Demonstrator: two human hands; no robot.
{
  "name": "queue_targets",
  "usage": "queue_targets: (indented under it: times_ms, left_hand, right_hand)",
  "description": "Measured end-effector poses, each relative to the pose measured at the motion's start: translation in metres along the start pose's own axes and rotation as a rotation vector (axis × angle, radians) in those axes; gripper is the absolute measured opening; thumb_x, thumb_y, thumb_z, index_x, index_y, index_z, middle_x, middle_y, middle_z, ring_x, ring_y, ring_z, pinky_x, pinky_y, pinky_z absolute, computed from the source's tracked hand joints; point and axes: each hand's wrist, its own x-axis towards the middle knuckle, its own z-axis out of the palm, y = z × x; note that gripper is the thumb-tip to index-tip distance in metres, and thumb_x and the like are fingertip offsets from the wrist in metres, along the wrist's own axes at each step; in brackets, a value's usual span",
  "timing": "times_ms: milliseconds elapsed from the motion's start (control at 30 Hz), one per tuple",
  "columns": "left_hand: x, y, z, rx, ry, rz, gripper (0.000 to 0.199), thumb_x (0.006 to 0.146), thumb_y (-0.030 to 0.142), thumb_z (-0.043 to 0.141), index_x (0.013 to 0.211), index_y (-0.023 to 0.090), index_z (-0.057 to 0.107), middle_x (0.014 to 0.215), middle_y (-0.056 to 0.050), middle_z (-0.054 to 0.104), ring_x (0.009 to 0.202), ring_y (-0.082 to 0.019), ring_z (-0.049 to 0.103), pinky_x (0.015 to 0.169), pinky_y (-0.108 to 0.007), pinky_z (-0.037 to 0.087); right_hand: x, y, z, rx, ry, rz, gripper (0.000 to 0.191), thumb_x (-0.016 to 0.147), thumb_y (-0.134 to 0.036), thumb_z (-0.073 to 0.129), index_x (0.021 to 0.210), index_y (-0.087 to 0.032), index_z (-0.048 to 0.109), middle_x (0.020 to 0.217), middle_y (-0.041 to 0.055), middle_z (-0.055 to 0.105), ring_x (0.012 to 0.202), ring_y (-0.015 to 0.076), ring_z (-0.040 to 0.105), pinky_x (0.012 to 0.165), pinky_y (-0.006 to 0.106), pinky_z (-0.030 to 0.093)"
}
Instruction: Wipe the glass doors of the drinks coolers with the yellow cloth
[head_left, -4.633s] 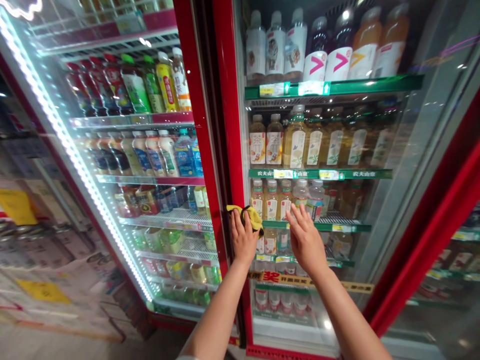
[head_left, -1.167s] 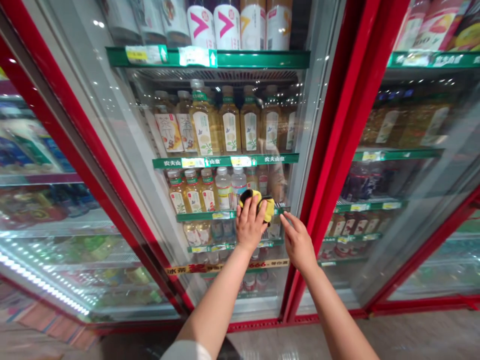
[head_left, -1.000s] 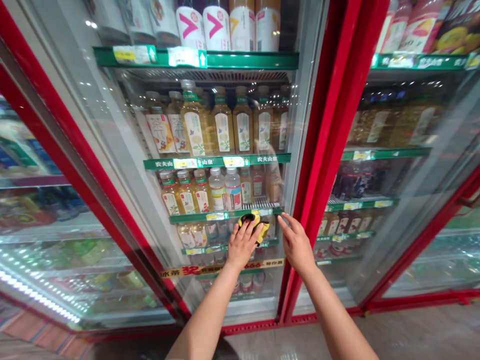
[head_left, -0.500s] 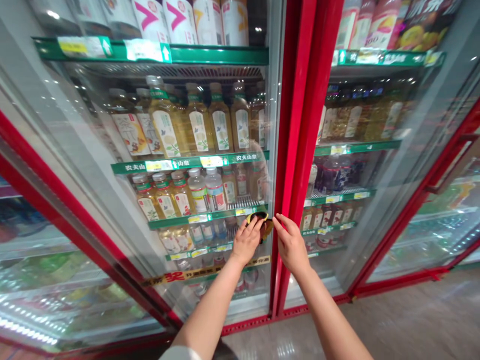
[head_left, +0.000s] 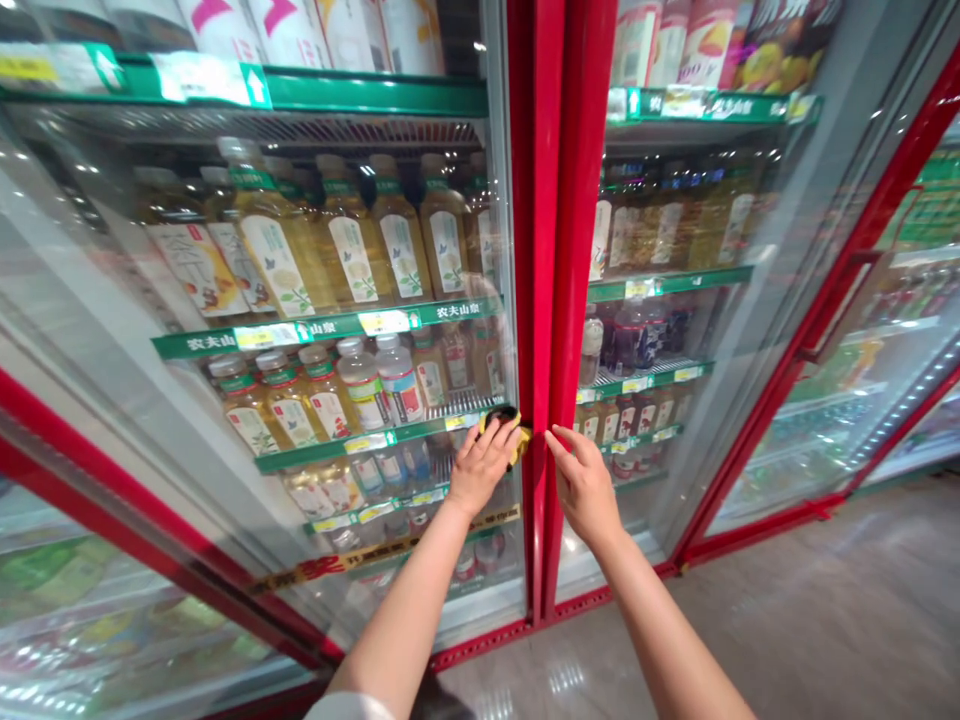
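Left hand (head_left: pixel 478 474): fingers slightly spread on yellow-black cloth (head_left: pixel 520 447), beside red doorframe (head_left: pixel 529 300)
Right hand (head_left: pixel 587 490): fingers barely parted, maybe touching doorframe
Doorframe: edge could snag cloth

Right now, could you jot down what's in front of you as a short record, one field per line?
Left hand: fingers spread over a yellow and black cloth
Cloth: at the edge of a glass door, by the red frames
Right hand: no cloth in it, fingertips at the red frames; contact unclear
Behind the glass: bottled drinks on shelves with green edges
Farther right: another door with a handle
Below: shiny grey floor
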Motion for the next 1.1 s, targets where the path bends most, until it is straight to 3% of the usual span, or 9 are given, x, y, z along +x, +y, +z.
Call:
queue_targets:
  times_ms: [100, 200, 300, 467, 567, 800, 867, 1033, 1100]
  left_hand:
    - [0.037, -0.005, -0.011, -0.043, 0.007, -0.224, 0.063, 0.087, 0.019, 0.067, 0.148, 0.023, 0.051, 0.149, -0.009, 0.059, 0.143, -0.025, 0.047, 0.127, -0.046, 0.028]
    - [0.065, 0.003, -0.016, -0.105, 0.085, -0.360, 0.059, 0.088, 0.023, 0.068, 0.146, 0.023, 0.054, 0.151, -0.010, 0.057, 0.140, -0.026, 0.049, 0.123, -0.043, 0.034]
    - [0.066, 0.022, -0.006, -0.123, 0.112, -0.300, 0.056, 0.091, 0.025, 0.066, 0.146, 0.024, 0.054, 0.149, -0.010, 0.059, 0.137, -0.026, 0.052, 0.121, -0.041, 0.037]
    - [0.025, 0.053, 0.023, -0.051, 0.088, -0.175, 0.059, 0.093, 0.014, 0.060, 0.149, 0.028, 0.050, 0.141, -0.012, 0.064, 0.133, -0.024, 0.057, 0.119, -0.043, 0.040]
    - [0.011, 0.060, 0.029, -0.045, 0.094, -0.156, 0.062, 0.092, 0.006, 0.055, 0.150, 0.030, 0.049, 0.135, -0.010, 0.068, 0.130, -0.021, 0.060, 0.118, -0.040, 0.041]
    - [0.045, 0.047, 0.035, -0.063, 0.017, -0.222, 0.060, 0.094, 0.021, 0.061, 0.152, 0.025, 0.046, 0.148, -0.015, 0.057, 0.143, -0.028, 0.048, 0.124, -0.050, 0.031]
    - [0.032, 0.046, 0.040, -0.077, -0.042, -0.173, 0.059, 0.095, 0.017, 0.057, 0.152, 0.027, 0.046, 0.148, -0.013, 0.059, 0.143, -0.026, 0.048, 0.125, -0.050, 0.030]
    - [-0.041, 0.056, 0.038, -0.131, -0.135, -0.055, 0.061, 0.092, 0.007, 0.053, 0.144, 0.037, 0.054, 0.130, -0.001, 0.072, 0.129, -0.015, 0.062, 0.123, -0.038, 0.034]
    - [-0.054, 0.059, 0.035, -0.140, -0.154, -0.047, 0.064, 0.090, 0.006, 0.053, 0.146, 0.037, 0.051, 0.131, -0.001, 0.072, 0.128, -0.015, 0.062, 0.123, -0.039, 0.035]
  right_hand:
    - [0.000, 0.003, -0.007, -0.015, 0.016, 0.013, 0.055, 0.096, -0.008, 0.043, 0.145, -0.029, 0.056, 0.132, 0.0139, 0.064, 0.124, 0.0254, 0.059, 0.101, 0.048, 0.056]
    - [-0.002, 0.006, -0.012, -0.026, 0.033, 0.019, 0.054, 0.096, -0.008, 0.043, 0.145, -0.030, 0.055, 0.132, 0.0141, 0.064, 0.123, 0.0255, 0.059, 0.098, 0.048, 0.057]
    - [-0.005, 0.008, -0.015, -0.042, 0.033, 0.021, 0.055, 0.096, -0.007, 0.042, 0.144, -0.029, 0.056, 0.131, 0.0141, 0.064, 0.122, 0.0253, 0.060, 0.098, 0.049, 0.057]
    - [-0.010, 0.008, -0.020, -0.066, 0.025, 0.046, 0.050, 0.097, -0.011, 0.044, 0.141, -0.028, 0.058, 0.131, 0.0143, 0.065, 0.122, 0.0254, 0.060, 0.099, 0.049, 0.057]
    - [-0.011, 0.008, -0.022, -0.079, 0.024, 0.053, 0.049, 0.097, -0.011, 0.045, 0.141, -0.029, 0.059, 0.129, 0.0138, 0.065, 0.121, 0.0252, 0.061, 0.100, 0.049, 0.056]
    - [-0.011, 0.007, -0.022, -0.073, 0.021, 0.031, 0.050, 0.095, -0.008, 0.044, 0.140, -0.026, 0.059, 0.132, 0.0153, 0.063, 0.123, 0.0254, 0.059, 0.100, 0.048, 0.055]
    - [-0.012, 0.006, -0.022, -0.077, 0.018, 0.028, 0.050, 0.095, -0.008, 0.044, 0.139, -0.026, 0.059, 0.131, 0.0151, 0.064, 0.122, 0.0255, 0.059, 0.099, 0.048, 0.056]
    - [-0.020, 0.004, -0.024, -0.102, 0.009, 0.030, 0.048, 0.094, -0.008, 0.045, 0.136, -0.025, 0.062, 0.129, 0.0148, 0.064, 0.121, 0.0261, 0.060, 0.098, 0.049, 0.056]
    - [-0.021, 0.004, -0.025, -0.106, 0.015, 0.028, 0.048, 0.094, -0.008, 0.046, 0.136, -0.025, 0.061, 0.129, 0.0148, 0.064, 0.122, 0.0263, 0.059, 0.098, 0.048, 0.057]
